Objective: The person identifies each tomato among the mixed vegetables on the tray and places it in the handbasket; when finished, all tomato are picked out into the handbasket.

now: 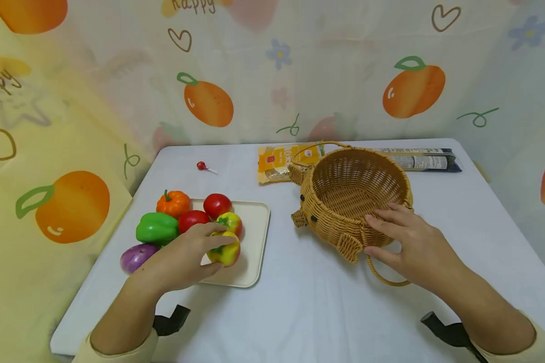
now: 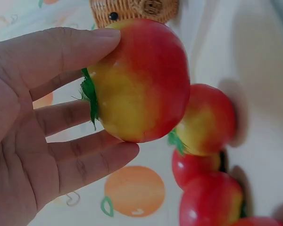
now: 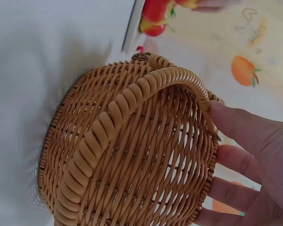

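Note:
My left hand [image 1: 186, 259] holds a yellow-and-red fruit [image 2: 141, 80] with a green leafy top between thumb and fingers, raised a little above the cream tray [image 1: 256, 237]. A similar yellow-and-red fruit [image 1: 231, 223] lies just behind it on the tray, beside two red fruits [image 1: 217, 205]. My right hand [image 1: 418, 247] grips the rim of a wicker basket [image 1: 331, 222], the thumb outside and the fingers reaching over the edge. The basket has an animal face on its left side, and its handle [image 3: 101, 132] hangs down on the near side. Nothing lies in the visible part of its inside.
Left of the tray are an orange pumpkin [image 1: 173, 203], a green bell pepper [image 1: 156, 228] and a purple eggplant [image 1: 138, 257]. A red lollipop [image 1: 202, 166] lies farther back. Behind the basket lie an orange packet [image 1: 274, 164] and a dark long package [image 1: 424, 160].

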`<state>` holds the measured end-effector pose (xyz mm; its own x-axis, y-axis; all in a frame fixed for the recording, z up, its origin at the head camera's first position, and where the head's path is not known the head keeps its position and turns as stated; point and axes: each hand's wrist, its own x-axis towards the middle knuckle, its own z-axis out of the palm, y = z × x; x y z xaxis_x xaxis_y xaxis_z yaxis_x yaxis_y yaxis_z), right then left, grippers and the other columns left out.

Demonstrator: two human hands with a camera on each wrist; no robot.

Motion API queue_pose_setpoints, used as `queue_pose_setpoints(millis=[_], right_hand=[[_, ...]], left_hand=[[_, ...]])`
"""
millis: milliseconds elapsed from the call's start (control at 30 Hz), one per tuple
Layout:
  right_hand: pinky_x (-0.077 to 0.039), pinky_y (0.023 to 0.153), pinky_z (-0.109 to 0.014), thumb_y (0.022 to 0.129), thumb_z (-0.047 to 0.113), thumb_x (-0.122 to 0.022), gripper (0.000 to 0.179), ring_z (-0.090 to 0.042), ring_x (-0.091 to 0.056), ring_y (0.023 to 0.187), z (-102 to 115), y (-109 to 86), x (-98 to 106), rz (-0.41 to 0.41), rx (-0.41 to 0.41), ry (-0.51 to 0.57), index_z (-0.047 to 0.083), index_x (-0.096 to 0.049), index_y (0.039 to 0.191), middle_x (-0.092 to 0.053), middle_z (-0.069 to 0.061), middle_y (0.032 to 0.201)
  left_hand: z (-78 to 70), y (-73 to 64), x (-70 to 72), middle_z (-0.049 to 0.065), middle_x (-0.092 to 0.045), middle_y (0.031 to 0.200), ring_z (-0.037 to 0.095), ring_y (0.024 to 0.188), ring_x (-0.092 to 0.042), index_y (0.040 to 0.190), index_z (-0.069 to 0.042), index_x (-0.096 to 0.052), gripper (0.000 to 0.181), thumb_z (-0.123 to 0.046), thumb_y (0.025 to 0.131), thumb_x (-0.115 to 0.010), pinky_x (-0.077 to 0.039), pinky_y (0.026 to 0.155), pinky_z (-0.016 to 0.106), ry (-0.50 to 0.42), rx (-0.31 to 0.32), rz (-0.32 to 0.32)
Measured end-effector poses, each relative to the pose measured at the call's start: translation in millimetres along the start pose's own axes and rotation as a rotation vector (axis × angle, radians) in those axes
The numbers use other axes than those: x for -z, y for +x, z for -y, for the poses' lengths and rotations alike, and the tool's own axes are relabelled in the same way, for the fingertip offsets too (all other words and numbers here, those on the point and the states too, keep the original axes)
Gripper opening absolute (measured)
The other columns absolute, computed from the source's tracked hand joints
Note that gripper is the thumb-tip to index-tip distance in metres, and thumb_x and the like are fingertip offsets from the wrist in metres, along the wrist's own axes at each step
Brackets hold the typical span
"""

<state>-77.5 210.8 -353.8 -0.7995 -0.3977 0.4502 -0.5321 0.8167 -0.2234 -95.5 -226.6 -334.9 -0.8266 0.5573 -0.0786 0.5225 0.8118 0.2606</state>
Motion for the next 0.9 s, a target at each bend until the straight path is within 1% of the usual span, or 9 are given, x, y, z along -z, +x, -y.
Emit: queue_pose_setpoints(millis=[100, 233, 333, 567, 700, 833, 900], right_hand=[[-0.056, 0.083, -0.064, 0.069, 0.027, -0.093, 0.063, -0.045, -0.056, 0.129, 1, -0.2, 0, 0.008, -0.007, -0.004, 0.011, -0.074, 0.126, -0.07, -0.014, 0.127], [-0.057, 0.082, -0.063, 0.069, 0.026, -0.093, 0.062, -0.045, -0.056, 0.128, 0, -0.8, 0, 0.004, -0.001, -0.006, 0.011, -0.074, 0.126, -0.07, -0.014, 0.127], [-0.057, 0.082, -0.063, 0.068, 0.026, -0.093, 0.063, -0.045, -0.056, 0.128, 0, -1.2, -1, -0.007, 0.007, -0.008, 0.01, -0.074, 0.126, -0.07, -0.014, 0.127], [-0.057, 0.083, -0.062, 0.068, 0.026, -0.093, 0.062, -0.045, -0.056, 0.128, -1, -0.9, -2, -0.028, 0.017, -0.002, 0.01, -0.074, 0.125, -0.07, -0.013, 0.126], [-0.056, 0.084, -0.062, 0.068, 0.026, -0.093, 0.062, -0.045, -0.056, 0.128, -1, -1.1, -3, -0.042, 0.021, 0.0, 0.01, -0.075, 0.125, -0.071, -0.014, 0.126], [-0.056, 0.085, -0.062, 0.068, 0.027, -0.093, 0.061, -0.045, -0.057, 0.127, -2, -1.5, -4, -0.055, 0.029, 0.005, 0.01, -0.075, 0.124, -0.071, -0.014, 0.125], [-0.057, 0.085, -0.061, 0.067, 0.026, -0.093, 0.062, -0.044, -0.057, 0.127, -2, -1.5, -4, -0.06, 0.034, 0.006, 0.01, -0.075, 0.124, -0.071, -0.014, 0.125]], left_hand=[[-4.4, 10.7, 5.6, 0.011, -0.059, 0.139, 0.033, 0.131, -0.054, 0.133, -0.023, -0.069, 0.054, -0.017, 0.082, -0.086, -0.057, 0.098, 0.046, 0.011, -0.031, -0.007], [-12.6, 25.9, 14.1, 0.011, -0.058, 0.142, 0.034, 0.134, -0.052, 0.133, -0.023, -0.069, 0.051, -0.019, 0.084, -0.085, -0.057, 0.098, 0.046, 0.015, -0.04, 0.001], [-17.6, 38.8, 20.3, 0.011, -0.057, 0.144, 0.033, 0.133, -0.052, 0.133, -0.022, -0.069, 0.051, -0.021, 0.085, -0.085, -0.057, 0.097, 0.045, 0.02, -0.066, -0.003], [-29.6, 67.7, 35.3, 0.013, -0.059, 0.141, 0.034, 0.129, -0.055, 0.132, -0.018, -0.07, 0.046, -0.024, 0.088, -0.082, -0.054, 0.101, 0.045, 0.025, -0.178, -0.022], [-38.9, 81.6, 42.0, 0.013, -0.057, 0.143, 0.036, 0.133, -0.053, 0.133, -0.018, -0.069, 0.046, -0.024, 0.089, -0.08, -0.051, 0.105, 0.046, 0.024, -0.191, -0.015], [-48.2, 92.8, 48.2, 0.01, -0.054, 0.147, 0.035, 0.134, -0.05, 0.136, -0.02, -0.067, 0.047, -0.024, 0.09, -0.079, -0.05, 0.107, 0.046, 0.041, -0.195, 0.0], [-51.9, 97.9, 50.9, 0.009, -0.053, 0.149, 0.035, 0.135, -0.05, 0.137, -0.021, -0.066, 0.048, -0.023, 0.091, -0.078, -0.049, 0.108, 0.046, 0.05, -0.206, 0.001]])
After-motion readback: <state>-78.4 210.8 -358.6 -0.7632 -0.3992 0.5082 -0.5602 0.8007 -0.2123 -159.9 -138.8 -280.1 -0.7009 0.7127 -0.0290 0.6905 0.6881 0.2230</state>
